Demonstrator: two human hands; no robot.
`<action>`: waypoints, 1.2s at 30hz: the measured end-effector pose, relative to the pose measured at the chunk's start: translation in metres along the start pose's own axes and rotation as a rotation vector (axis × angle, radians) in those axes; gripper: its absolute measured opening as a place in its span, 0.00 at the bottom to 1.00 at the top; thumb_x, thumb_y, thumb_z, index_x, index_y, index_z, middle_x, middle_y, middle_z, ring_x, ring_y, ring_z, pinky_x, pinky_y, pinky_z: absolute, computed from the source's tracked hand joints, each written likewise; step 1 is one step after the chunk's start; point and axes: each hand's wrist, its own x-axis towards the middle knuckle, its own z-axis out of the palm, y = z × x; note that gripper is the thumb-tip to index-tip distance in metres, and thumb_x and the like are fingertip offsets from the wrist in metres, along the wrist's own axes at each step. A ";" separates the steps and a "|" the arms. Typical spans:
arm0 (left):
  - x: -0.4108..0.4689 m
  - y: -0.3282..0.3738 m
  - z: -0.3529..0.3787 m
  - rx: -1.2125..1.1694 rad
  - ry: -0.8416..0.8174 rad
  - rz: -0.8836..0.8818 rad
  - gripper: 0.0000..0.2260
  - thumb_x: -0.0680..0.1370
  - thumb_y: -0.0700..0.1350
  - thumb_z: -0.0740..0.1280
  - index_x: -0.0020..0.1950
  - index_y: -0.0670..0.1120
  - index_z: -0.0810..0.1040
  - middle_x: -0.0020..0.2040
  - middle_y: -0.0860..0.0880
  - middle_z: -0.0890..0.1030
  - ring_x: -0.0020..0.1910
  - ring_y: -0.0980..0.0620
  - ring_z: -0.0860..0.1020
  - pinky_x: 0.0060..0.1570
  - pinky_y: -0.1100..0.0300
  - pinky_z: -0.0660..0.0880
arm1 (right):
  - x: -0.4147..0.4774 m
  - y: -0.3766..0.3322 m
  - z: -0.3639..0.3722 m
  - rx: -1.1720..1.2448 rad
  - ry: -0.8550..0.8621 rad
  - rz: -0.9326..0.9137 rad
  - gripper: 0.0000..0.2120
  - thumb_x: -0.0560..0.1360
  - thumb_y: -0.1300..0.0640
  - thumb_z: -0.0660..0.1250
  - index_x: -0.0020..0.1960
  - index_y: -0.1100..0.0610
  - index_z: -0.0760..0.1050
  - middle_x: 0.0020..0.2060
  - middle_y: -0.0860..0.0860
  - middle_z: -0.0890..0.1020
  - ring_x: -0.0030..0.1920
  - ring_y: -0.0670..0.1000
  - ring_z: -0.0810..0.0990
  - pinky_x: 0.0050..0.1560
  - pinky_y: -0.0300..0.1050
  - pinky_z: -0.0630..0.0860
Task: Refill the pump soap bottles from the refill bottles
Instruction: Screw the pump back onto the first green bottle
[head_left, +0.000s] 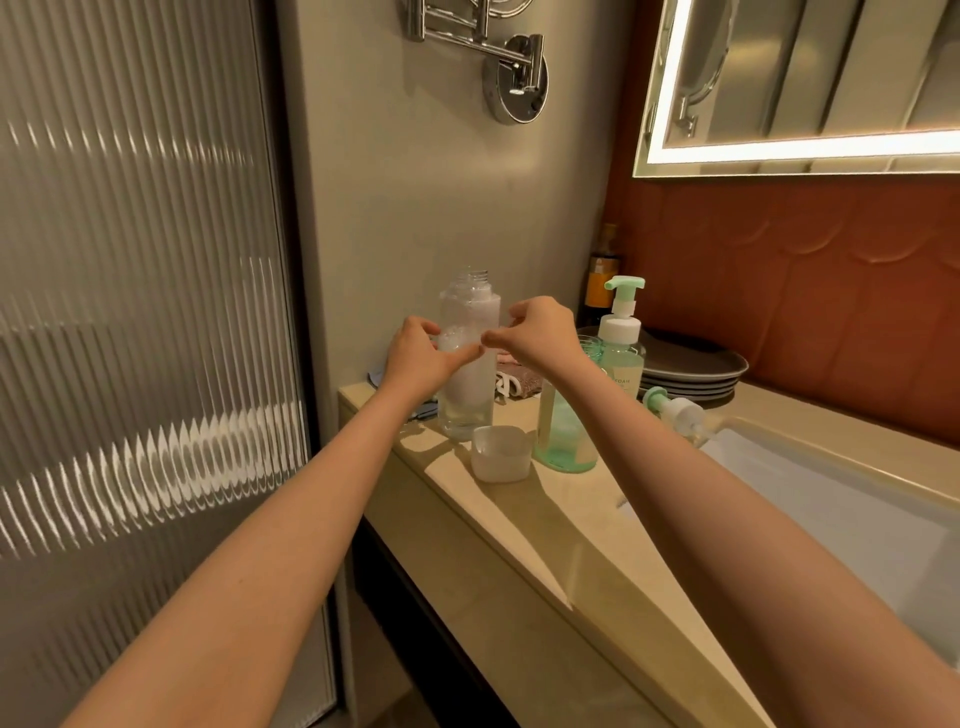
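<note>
– Standing upright at the far left end of the counter (545, 509): clear refill bottle (470, 405), neck uncapped, long axis vertical. Foam clings inside, with a little liquid at the bottom. Its white cap (500, 453) sits mouth-up just in front.

– Hands?

– Left hand (415, 356) wraps the bottle at mid-height, thumb across the front, fingers curled round the left side. A grip, as I read it. Right hand (537, 332) is at the bottle's right edge, fingers curled, thumb and forefinger tips close together. Cannot tell whether it pinches the bottle or only touches it.

– And the target?

– Open pump bottle (563, 441), green-tinted, pump off. It stands right of the refill bottle and slightly nearer the viewer, with the cap roughly between them. The right forearm crosses its upper part, so the mouth is hidden. Its pump head (675, 413) lies on its side further right, by the sink basin (831, 509). A second pump bottle (621, 343), pump fitted, stands behind.

– So the pour goes which way?

– Rightward, I judge. The left hand has the bottle, and tipping its neck right, over the cap, would bring it above the open one. The right hand is nearer the open bottle and could steady it. Risk: much foam and little liquid, so a slow flow and likely drips on the counter.
</note>
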 end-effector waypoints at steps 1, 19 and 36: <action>-0.003 0.003 0.000 -0.004 0.053 0.050 0.24 0.71 0.54 0.72 0.59 0.43 0.68 0.51 0.47 0.72 0.48 0.51 0.71 0.45 0.60 0.68 | -0.003 0.000 -0.005 0.021 0.040 -0.031 0.11 0.69 0.56 0.71 0.39 0.66 0.77 0.34 0.58 0.79 0.36 0.53 0.77 0.38 0.45 0.74; -0.066 0.126 0.124 -0.345 -0.308 0.229 0.05 0.77 0.40 0.62 0.52 0.45 0.72 0.46 0.50 0.75 0.40 0.54 0.74 0.39 0.62 0.74 | -0.016 0.114 -0.122 0.105 0.342 0.337 0.05 0.71 0.62 0.67 0.40 0.57 0.82 0.32 0.50 0.80 0.42 0.51 0.82 0.50 0.50 0.80; -0.055 0.103 0.191 -0.378 -0.618 -0.414 0.15 0.82 0.41 0.52 0.67 0.42 0.68 0.39 0.49 0.68 0.40 0.52 0.69 0.43 0.59 0.68 | -0.011 0.193 -0.084 -0.336 -0.197 0.443 0.26 0.80 0.51 0.55 0.76 0.53 0.54 0.71 0.55 0.65 0.70 0.57 0.65 0.66 0.50 0.66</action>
